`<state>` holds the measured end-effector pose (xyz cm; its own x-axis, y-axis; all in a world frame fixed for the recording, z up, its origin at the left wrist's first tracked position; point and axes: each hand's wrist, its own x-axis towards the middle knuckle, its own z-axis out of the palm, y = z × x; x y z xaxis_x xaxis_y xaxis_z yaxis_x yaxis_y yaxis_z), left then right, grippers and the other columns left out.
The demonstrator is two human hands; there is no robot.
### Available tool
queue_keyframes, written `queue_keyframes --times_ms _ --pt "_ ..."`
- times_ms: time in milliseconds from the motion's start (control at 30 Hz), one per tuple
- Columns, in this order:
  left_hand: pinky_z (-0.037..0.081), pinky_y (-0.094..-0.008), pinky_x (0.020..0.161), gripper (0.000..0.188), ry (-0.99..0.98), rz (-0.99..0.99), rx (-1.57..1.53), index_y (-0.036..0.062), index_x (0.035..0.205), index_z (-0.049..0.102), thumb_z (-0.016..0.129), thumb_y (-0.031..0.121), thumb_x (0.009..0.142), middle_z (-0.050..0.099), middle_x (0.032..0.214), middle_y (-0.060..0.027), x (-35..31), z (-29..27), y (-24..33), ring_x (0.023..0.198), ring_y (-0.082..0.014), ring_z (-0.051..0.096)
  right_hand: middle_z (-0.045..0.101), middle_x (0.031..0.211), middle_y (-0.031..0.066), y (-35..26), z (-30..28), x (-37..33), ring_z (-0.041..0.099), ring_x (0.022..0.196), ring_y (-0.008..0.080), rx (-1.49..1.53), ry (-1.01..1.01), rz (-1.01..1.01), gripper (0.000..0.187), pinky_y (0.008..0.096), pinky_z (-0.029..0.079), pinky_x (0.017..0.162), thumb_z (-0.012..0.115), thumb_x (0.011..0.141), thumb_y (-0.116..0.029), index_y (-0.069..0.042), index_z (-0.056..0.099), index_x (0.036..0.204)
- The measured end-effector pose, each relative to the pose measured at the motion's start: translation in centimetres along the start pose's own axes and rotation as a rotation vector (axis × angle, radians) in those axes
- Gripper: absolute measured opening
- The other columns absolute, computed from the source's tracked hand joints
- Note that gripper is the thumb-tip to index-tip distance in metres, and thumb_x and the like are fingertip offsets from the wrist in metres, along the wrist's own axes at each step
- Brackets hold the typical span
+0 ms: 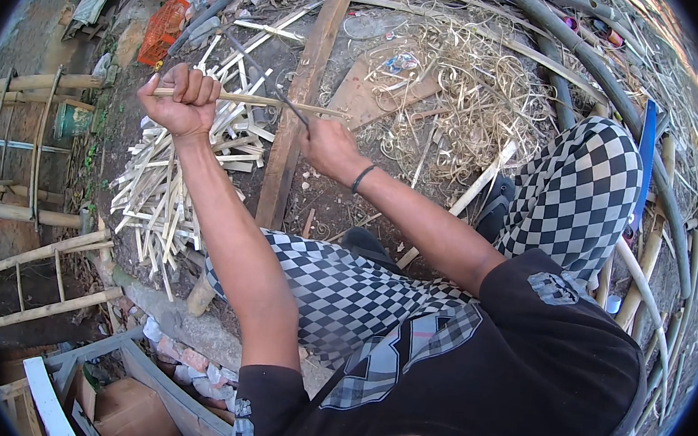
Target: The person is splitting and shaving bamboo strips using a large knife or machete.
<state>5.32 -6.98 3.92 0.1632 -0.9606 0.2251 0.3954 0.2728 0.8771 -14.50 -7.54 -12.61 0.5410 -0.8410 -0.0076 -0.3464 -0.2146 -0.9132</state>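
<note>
My left hand [183,102], a fist, is wrapped round one end of a pale bamboo strip [247,99]. The strip runs level to the right and ends just above my right hand [330,146]. That hand is closed on a knife with a long, thin dark blade [263,76], its grip hidden by the fingers. The blade slants up to the left and crosses the strip close to my right fingers. Beneath, a brown wooden plank [312,65] slopes along the ground. Many cut bamboo strips [172,194] lie heaped below my left hand and forearm.
Curly shavings [476,88] cover the ground at the far right, partly over a flat brown board [360,94]. Bamboo poles [602,74] curve along the right side. A blue saw [644,161] stands by my right knee. An orange crate [164,30] sits far left.
</note>
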Motion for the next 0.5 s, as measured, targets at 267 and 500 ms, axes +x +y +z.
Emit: queue_keyframes --times_ms 267,500 --pt "0.013 -0.0304 0.047 0.050 0.167 0.075 0.023 0.0170 0.054 0.025 0.044 0.055 0.081 0.017 0.045 0.0049 -0.4 -0.8 -0.4 0.043 -0.0101 0.010 0.066 0.083 0.0316 -2.9 0.2 -1.3 0.066 0.083 0.0465 -0.031 0.012 -0.009 0.026 0.0521 0.053 0.078 0.056 0.084 -0.018 0.006 0.066 0.092" --pt "0.013 -0.0303 0.048 0.049 0.088 0.085 0.021 0.0157 0.057 0.025 0.045 0.054 0.080 0.017 0.049 0.0042 0.5 -0.3 -0.8 0.045 -0.0103 0.011 0.066 0.082 0.0302 2.6 1.7 0.1 0.065 0.081 0.0476 -0.017 0.103 -0.001 0.024 0.0535 0.053 0.076 0.055 0.086 -0.018 0.005 0.063 0.092"
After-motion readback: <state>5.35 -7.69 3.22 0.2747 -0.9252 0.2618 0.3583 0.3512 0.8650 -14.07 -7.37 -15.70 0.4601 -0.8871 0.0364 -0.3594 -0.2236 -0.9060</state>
